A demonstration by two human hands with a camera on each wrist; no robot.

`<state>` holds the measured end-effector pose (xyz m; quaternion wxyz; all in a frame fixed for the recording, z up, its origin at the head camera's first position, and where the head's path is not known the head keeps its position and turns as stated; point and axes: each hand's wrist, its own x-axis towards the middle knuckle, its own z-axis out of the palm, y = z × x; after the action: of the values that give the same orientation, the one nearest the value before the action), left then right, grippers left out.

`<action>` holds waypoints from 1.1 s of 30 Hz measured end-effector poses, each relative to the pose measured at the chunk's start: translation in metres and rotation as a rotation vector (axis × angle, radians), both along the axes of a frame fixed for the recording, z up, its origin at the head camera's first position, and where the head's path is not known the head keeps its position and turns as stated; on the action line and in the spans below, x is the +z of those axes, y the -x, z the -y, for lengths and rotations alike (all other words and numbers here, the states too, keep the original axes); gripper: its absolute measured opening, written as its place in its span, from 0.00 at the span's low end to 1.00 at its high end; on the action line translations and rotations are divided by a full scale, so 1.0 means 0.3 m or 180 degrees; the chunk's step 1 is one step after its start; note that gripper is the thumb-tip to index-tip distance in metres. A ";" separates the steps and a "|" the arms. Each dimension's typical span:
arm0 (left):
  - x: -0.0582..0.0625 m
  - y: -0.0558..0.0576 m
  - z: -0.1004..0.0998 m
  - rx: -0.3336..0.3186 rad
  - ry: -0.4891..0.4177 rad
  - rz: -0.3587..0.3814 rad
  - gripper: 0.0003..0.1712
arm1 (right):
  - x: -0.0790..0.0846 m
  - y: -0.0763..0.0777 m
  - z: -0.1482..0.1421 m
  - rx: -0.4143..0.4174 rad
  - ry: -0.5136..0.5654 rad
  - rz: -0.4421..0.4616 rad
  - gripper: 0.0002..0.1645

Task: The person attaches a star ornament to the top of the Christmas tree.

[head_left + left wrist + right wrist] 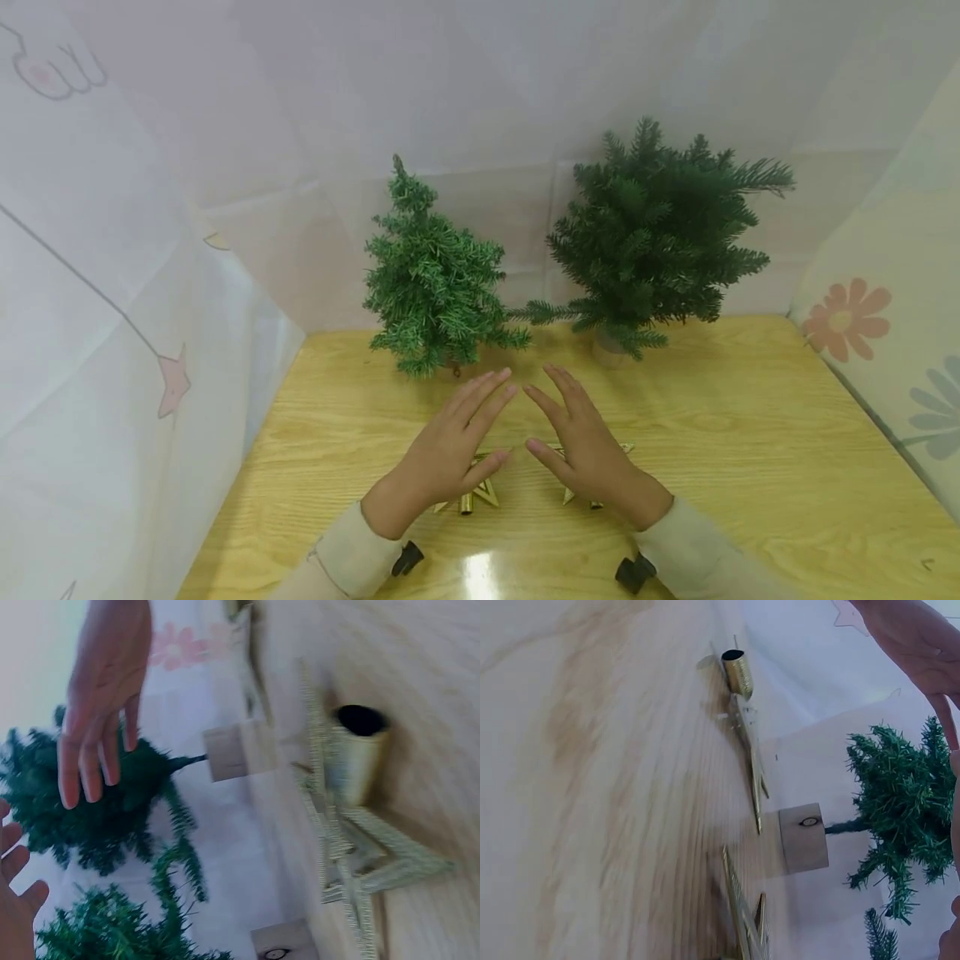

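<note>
Both hands hover over the wooden table with fingers spread and nothing held. My left hand is over a gold star tree topper, partly covering it in the head view. In the left wrist view this star shows a hollow tube at its base. Below my right hand lies a second gold star, mostly hidden by it. The fingertips of the two hands point toward each other, a small gap apart. Beyond them stand a smaller green Christmas tree and a fuller dark green one.
The wooden table meets a pale cloth backdrop behind the trees. Patterned cloth also hangs along both sides. Each tree has a wooden block base, such as the smaller tree's block. Low branches of the two trees nearly meet.
</note>
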<state>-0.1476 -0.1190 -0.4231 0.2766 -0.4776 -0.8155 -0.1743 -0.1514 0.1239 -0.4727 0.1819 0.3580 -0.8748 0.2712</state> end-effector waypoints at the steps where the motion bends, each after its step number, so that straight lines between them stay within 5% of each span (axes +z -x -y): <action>1: 0.008 0.003 -0.001 -0.0027 -0.0072 -0.0043 0.39 | 0.002 0.000 0.005 -0.0011 0.0028 0.0016 0.42; 17: 0.075 0.031 0.029 -0.0011 -0.0740 -0.0319 0.36 | -0.009 0.005 0.093 -0.0056 0.0343 0.0137 0.42; 33: 0.116 0.057 0.098 0.0300 -0.1182 -0.0545 0.35 | -0.040 -0.015 0.138 0.0054 0.0498 0.0308 0.42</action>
<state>-0.1646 -0.1485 -0.3883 0.4360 -0.3928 -0.7643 -0.2672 -0.1470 0.0826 -0.4848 0.1645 0.3365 -0.8556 0.3572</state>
